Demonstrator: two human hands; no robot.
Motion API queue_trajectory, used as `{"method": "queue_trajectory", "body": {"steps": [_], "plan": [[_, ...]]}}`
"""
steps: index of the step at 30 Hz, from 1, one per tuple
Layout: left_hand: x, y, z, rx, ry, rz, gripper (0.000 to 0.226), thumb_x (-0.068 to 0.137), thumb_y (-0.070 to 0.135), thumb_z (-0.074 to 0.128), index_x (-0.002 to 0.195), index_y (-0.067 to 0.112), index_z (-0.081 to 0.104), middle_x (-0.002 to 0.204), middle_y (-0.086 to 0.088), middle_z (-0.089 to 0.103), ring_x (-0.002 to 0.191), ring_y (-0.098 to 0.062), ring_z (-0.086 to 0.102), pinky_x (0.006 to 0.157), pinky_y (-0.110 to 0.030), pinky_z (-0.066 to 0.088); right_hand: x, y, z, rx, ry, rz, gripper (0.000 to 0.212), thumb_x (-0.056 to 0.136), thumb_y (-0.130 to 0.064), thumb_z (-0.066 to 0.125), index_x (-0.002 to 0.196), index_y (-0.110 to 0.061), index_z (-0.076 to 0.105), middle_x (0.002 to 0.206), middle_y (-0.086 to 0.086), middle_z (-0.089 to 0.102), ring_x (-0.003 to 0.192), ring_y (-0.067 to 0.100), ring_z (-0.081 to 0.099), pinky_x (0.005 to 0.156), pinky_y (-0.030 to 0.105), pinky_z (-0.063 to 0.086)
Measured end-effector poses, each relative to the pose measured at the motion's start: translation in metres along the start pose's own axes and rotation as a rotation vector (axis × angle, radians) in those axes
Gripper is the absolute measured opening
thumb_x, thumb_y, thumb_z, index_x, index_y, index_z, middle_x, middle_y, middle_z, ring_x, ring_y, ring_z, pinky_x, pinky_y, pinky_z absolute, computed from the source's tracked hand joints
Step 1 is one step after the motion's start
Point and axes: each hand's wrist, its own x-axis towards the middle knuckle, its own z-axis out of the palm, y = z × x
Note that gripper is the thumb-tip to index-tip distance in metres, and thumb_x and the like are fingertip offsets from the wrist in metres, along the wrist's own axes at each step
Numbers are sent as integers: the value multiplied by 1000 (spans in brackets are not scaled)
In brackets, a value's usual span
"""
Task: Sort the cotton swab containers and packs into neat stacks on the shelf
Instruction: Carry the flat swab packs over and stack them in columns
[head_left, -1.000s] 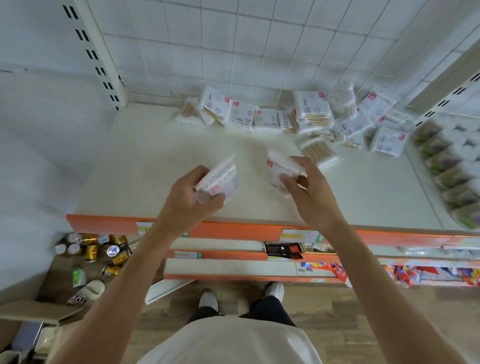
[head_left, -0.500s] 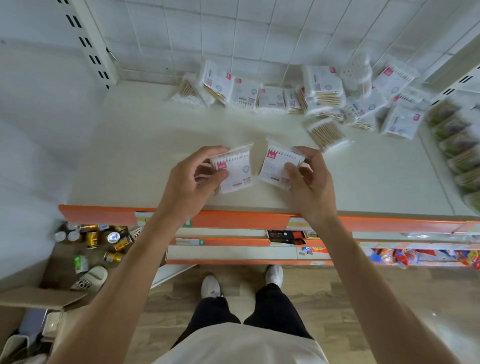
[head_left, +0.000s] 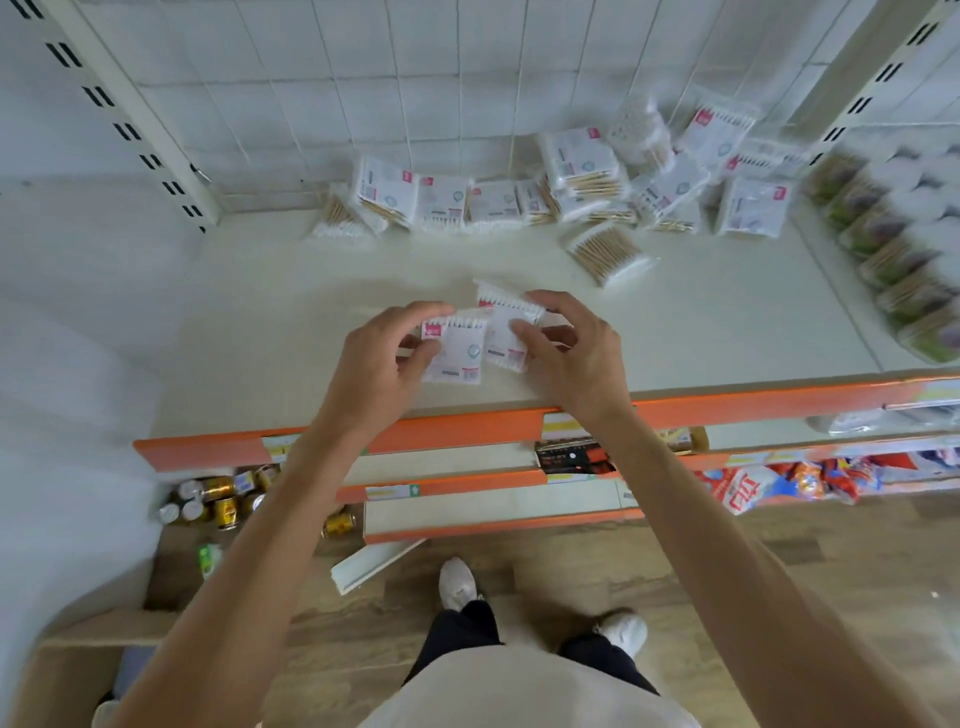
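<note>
Near the front edge of the shelf (head_left: 727, 332), over its orange lip, I see both hands working side by side. My left hand (head_left: 374, 364) has its grip curled round a flat cotton swab pack (head_left: 457, 348), thumb on the pack's face, fingers over its left edge. My right hand (head_left: 571, 358) pinches a second swab pack (head_left: 506, 332), thumb on the front and fingers arched over the top right corner. The two packs overlap at their inner edges, the left one lying in front; whether they touch the shelf I cannot tell.

Along the tiled back wall lies a loose row of swab packs (head_left: 467, 202), some leaning, some flat, and further right a pile with a round swab container (head_left: 636, 130) on top. One pack of wooden-stick swabs (head_left: 605, 254) lies apart, between the pile and my hands. Cans (head_left: 223, 504) stand on the floor at lower left.
</note>
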Motion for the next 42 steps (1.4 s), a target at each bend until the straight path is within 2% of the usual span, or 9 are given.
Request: {"method": "queue_trajectory", "body": {"steps": [3,8,13,16,20,26,30,35,42], "plan": [[3,33,8,-15,-29,30,34,93,6,67,121,25,67,116,7,70,96,-7,70,85,-27,57,-14,-3,-30,-15,19,-40,24,95,-26,68,120,-25,68,103,-7,72,88,1,69,70,7,46],[-23,100,50,-222,-4,1,27,95,6,64,116,24,66,109,7,69,94,-7,70,75,-12,51,-68,7,-119,-36,161,-143,22,99,-8,62,120,-9,68,82,-11,64,62,-15,56,57,0,36],[-51,145,152,-268,-178,51,28,97,10,63,117,29,64,116,14,68,104,-14,68,83,-35,57,-128,59,-206,-65,280,-13,23,99,-7,61,119,-13,68,80,-13,67,57,-10,55,56,2,35],[-58,174,213,-251,-287,97,33,95,6,63,117,31,63,106,15,69,94,-7,67,77,-28,54,-164,94,-254,-73,333,62,23,98,-6,62,119,-14,69,80,-32,62,67,-9,62,61,2,39],[-59,222,283,-210,-417,167,36,96,6,62,119,34,62,120,16,66,109,-5,64,83,-24,57,-204,136,-316,-64,437,152,24,98,-11,62,117,-24,69,93,-28,67,85,-5,69,71,7,47],[-76,285,368,-237,-573,211,39,95,4,63,115,37,62,114,11,68,104,-7,66,74,-19,54,-263,180,-376,-41,635,265,22,101,-16,58,118,-27,68,97,-18,70,87,2,70,78,20,56],[-76,314,419,-198,-648,269,39,91,3,66,113,35,62,110,13,68,98,-14,68,79,-34,57,-289,202,-408,-12,760,367,20,101,-17,58,116,-24,69,106,-10,72,91,6,71,82,27,58],[-62,357,479,-213,-754,270,38,90,3,67,107,37,62,107,13,70,90,-7,69,70,-11,47,-305,224,-453,-81,868,406,20,102,-15,56,117,-23,68,115,-15,69,99,7,69,87,28,57],[-35,416,577,-270,-876,322,32,92,2,65,108,29,63,108,10,70,95,-4,69,68,-8,48,-297,275,-533,-159,938,454,20,103,-14,56,117,-24,67,115,-16,69,102,6,68,88,31,57]]}}
